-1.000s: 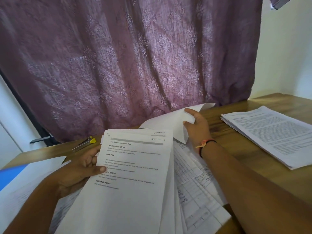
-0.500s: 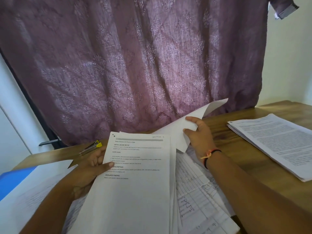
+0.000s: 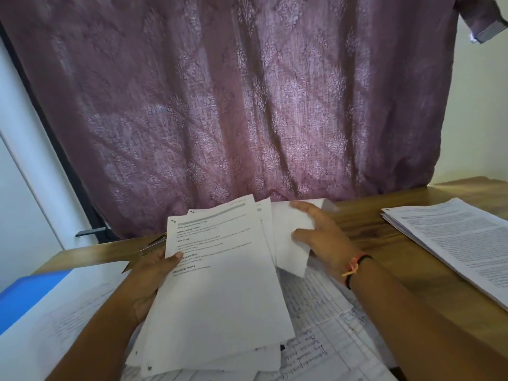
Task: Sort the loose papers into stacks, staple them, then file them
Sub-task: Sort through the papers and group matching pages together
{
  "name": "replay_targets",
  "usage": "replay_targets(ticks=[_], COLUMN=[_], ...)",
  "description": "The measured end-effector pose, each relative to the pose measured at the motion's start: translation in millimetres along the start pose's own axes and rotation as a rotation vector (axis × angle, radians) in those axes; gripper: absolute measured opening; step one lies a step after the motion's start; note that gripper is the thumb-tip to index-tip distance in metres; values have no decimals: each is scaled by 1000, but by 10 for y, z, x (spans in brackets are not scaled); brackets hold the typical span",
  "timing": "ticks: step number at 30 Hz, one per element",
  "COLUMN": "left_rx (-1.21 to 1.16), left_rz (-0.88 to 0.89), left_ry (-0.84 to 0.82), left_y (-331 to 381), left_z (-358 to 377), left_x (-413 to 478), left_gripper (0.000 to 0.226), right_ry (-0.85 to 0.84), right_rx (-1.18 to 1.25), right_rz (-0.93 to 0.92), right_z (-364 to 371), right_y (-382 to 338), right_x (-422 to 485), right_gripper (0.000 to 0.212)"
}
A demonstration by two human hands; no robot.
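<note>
Above the wooden table (image 3: 365, 224), a sheaf of printed sheets (image 3: 220, 270) sits gripped in the left hand (image 3: 154, 273), thumb on top. The right hand (image 3: 321, 235) pinches a blank sheet (image 3: 288, 229), now lowered from its earlier raised curl to join the sheaf, so sorting continues. Handwritten sheets (image 3: 316, 312) lie beneath, and bare wood separates them from the printed stack (image 3: 453, 243) on the right.

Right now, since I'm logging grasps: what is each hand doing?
Left hand: grips the typed stack, thumb on top.
Right hand: holds a blank sheet.
</note>
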State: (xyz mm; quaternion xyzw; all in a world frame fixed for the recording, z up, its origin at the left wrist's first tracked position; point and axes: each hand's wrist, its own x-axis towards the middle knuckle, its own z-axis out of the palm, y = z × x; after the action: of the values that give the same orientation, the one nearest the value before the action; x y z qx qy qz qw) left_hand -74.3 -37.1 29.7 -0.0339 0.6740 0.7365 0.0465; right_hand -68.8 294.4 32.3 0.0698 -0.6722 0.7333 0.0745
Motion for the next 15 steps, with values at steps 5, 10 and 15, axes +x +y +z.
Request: replay_targets(ticks=[5,10,15], left_rx=[-32,94,246], left_rz=[-8,-13,20], left_ry=[43,56,108], left_y=[-5,-3,-6], left_z=[-65,-80,-46], left_x=[30,65,89], left_gripper=[31,29,29], right_ry=[-338,-150,-186], right_rx=[-119,-333,-531], right_rz=[154,118,99], right_z=[-2,47,46], right_y=[95,180,252], right_x=[2,39,78], right_gripper=[35,55,47])
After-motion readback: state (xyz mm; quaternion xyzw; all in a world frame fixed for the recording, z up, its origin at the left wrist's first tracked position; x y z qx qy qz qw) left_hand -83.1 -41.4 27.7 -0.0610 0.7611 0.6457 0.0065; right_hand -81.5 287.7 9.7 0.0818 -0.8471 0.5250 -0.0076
